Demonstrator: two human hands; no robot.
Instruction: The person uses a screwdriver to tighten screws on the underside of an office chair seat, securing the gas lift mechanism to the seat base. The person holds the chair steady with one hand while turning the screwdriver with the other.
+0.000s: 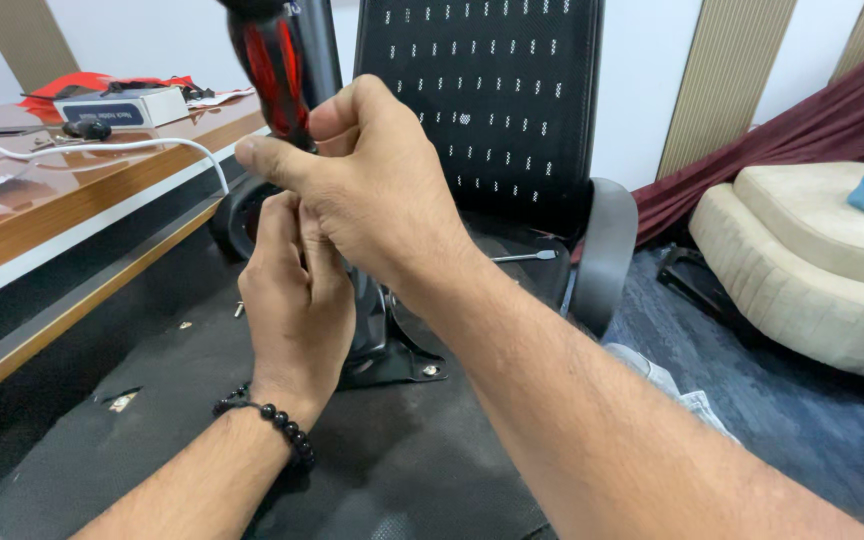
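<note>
Screwdriver (274,75), held high at centre-left: right hand (377,190) wraps the lower handle, thumb and forefinger pressed flat on the grip, other fingers curled shut around it. Shaft hidden behind both hands. Left hand (297,300) sits just under, fingers bunched and pinching something small at the tip, probably a screw, though the view does not show it. Beaded bracelet (277,420) on the left wrist.

Risks, as judged:
- Tip slips off the fastener; left fingers sit right beside it and could be jabbed.
- Small part drops into the dark mat (402,470) and is hard to find against it.
- Tool tilted off-axis could round out the screw head or cross the thread.
- Bracket (392,355) may shift under push; nothing clamps it.

Materials and shapes:
- Handle: glossy hard plastic, red with black ribs, rounded and fat.
- Chair back (492,100), far centre: black mesh, perforated in rows, matte.
- Armrest (602,250), right of it: smooth curved black plastic.
- Bracket: black painted metal plate, bolt heads showing.
- Desk (62,210), left: polished wood veneer, white edge band; white cable (132,147) draped across.
- Sofa (812,270), far right: cream ribbed fabric, soft rounded tiers.
</note>
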